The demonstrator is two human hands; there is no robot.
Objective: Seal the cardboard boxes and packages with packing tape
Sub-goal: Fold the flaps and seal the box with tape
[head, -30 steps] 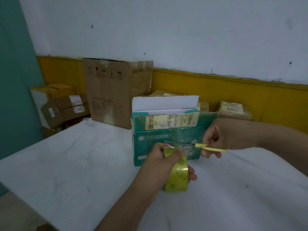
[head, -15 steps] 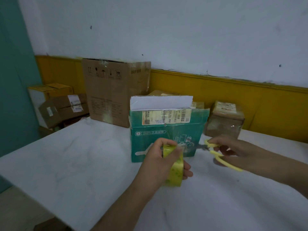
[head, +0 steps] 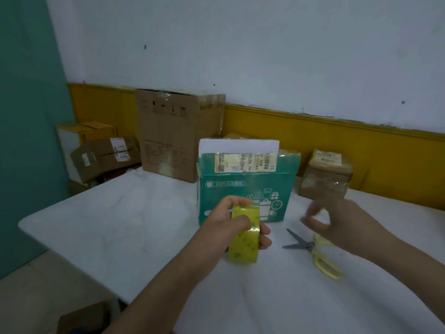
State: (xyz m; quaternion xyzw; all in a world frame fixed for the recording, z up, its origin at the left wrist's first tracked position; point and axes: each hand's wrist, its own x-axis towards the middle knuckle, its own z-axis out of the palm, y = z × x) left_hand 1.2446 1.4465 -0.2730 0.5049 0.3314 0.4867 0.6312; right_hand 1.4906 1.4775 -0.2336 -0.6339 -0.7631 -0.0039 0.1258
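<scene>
A green printed box with a shipping label and a raised white flap stands mid-table. In front of it my left hand grips a yellow-green roll of packing tape, thumb over the top edge. Yellow-handled scissors lie open on the white table to the right of the roll. My right hand hovers just above and behind the scissors, blurred, fingers loosely curled and holding nothing.
A tall brown carton stands at the table's back left corner. A small tape-wrapped brown parcel sits at the back right. More cardboard boxes are stacked off the table by the teal wall. Another box is on the floor.
My right hand cut at the tape with the scissors, drew back to the right, then let them go on the table. The roll stayed in my left hand.
</scene>
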